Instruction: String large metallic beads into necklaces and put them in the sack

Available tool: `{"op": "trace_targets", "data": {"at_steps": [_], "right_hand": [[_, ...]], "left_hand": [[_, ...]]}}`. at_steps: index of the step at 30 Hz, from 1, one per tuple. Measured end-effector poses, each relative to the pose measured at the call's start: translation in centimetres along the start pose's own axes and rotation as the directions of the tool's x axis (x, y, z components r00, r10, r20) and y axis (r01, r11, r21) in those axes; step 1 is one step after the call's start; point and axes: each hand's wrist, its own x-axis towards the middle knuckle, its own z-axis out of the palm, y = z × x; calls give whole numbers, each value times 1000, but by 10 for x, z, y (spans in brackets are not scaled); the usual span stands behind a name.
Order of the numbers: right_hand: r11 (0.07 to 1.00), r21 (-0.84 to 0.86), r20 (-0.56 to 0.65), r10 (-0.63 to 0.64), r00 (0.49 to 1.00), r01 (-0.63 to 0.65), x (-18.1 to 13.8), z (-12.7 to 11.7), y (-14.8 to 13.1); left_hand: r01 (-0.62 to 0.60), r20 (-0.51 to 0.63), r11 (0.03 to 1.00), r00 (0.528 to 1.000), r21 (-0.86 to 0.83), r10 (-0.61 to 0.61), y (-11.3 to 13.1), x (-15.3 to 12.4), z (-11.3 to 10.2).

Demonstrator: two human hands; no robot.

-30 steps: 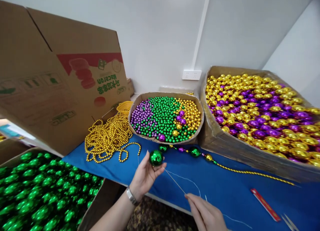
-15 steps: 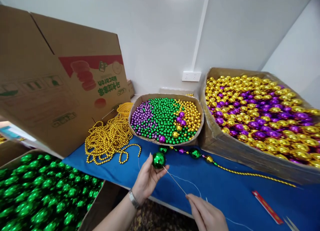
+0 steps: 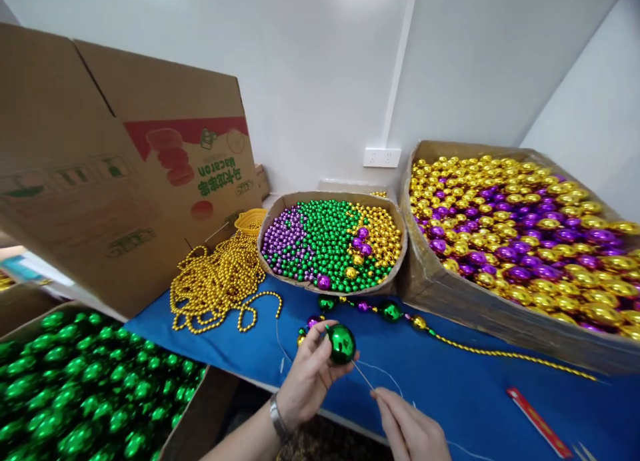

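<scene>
My left hand, with a metal watch band on the wrist, holds a large shiny green bead between thumb and fingers. My right hand pinches the end of a long thin needle. The needle's other end meets the bead's lower right side; how deep it goes is hidden. White thread trails over the blue cloth behind my hands. A strand of green, purple and gold beads lies just beyond, partly behind my left hand, leading into a thin gold chain of beads at right.
A tray of small purple, green and gold beads stands ahead. Gold bead strings and a yellow basket lie left of it. Boxes hold green beads and gold-purple beads. A tall carton and red packet flank the cloth.
My left hand has carried the green bead right, closer to my right hand, so less needle shows between them. Purple and gold beads now show behind my left hand. The right hand stays nearly in place.
</scene>
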Motion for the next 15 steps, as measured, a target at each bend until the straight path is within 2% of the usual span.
{"op": "trace_targets", "data": {"at_steps": [6,15], "right_hand": [[992,-112,-58,-65,996,58,-5,5,9],[999,-33,-63,-36,997,34,-2,4,8]], "left_hand": [[-83,28,995,996,55,82,1,3,1],[4,17,1000,1000,28,-5,5,6,6]]}}
